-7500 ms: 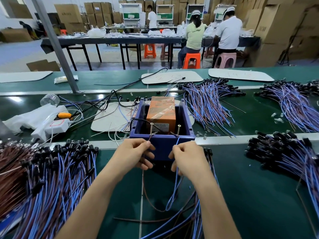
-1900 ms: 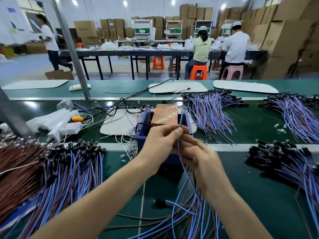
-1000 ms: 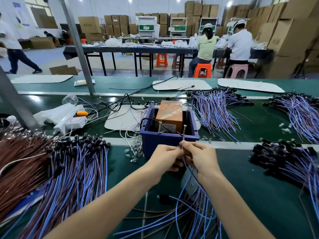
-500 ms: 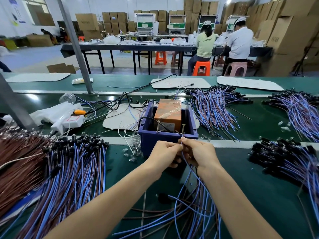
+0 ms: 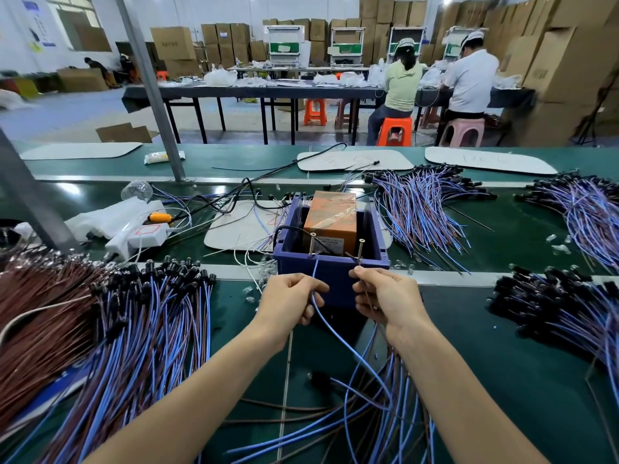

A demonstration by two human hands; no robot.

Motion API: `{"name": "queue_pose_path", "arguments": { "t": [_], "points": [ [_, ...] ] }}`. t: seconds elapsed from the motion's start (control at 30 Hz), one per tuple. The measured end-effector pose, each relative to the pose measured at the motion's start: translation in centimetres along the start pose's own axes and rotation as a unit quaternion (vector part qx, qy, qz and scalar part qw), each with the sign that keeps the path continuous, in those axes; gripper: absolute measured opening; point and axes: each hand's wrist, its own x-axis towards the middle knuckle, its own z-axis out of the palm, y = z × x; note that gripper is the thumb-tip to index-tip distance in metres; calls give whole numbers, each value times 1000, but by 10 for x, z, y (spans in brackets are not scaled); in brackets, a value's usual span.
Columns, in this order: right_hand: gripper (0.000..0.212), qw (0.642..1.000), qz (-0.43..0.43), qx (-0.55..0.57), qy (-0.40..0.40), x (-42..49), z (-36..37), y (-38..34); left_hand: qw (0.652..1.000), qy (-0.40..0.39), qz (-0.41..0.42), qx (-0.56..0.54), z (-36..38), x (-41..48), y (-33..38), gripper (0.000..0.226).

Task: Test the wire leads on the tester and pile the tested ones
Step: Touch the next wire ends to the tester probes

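The left hand point(image 5: 290, 304) has its grip clamped on the blue wire point(image 5: 337, 336). The right hand point(image 5: 386, 300) has its grip clamped on the brown wire point(image 5: 367, 295). Both wire ends point to the tester point(image 5: 331, 274) at 12 o'clock.

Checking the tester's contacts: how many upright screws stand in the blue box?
2. One screw stands by the near wall of the box on the left, above the left hand; the other screw on the right, above the right hand. None looks hidden.
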Motion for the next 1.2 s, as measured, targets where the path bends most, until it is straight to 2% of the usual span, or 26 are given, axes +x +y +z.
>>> {"name": "queue_pose_path", "arguments": {
  "t": [0.27,0.77,0.9,1.07,1.2],
  "points": [
    [10,1000,5,-6,2,4,-2,1,999,27,14,20,-5,6,0,26],
    [10,1000,1,-16,1,1,-4,-1,1000,21,9,16,-6,1,5,26],
    [13,998,-18,-27,-54,-16,-6,-7,999,-28,20,-2,-9,-12,6,25],
    [11,977,-38,-64,-201,-49,-3,-21,991,-70,112,-20,-1,-26,23,20],
    [15,962,-112,-113,-222,-59,-6,-30,984,-102,145,-18,4,-37,35,23]
  ]
}}
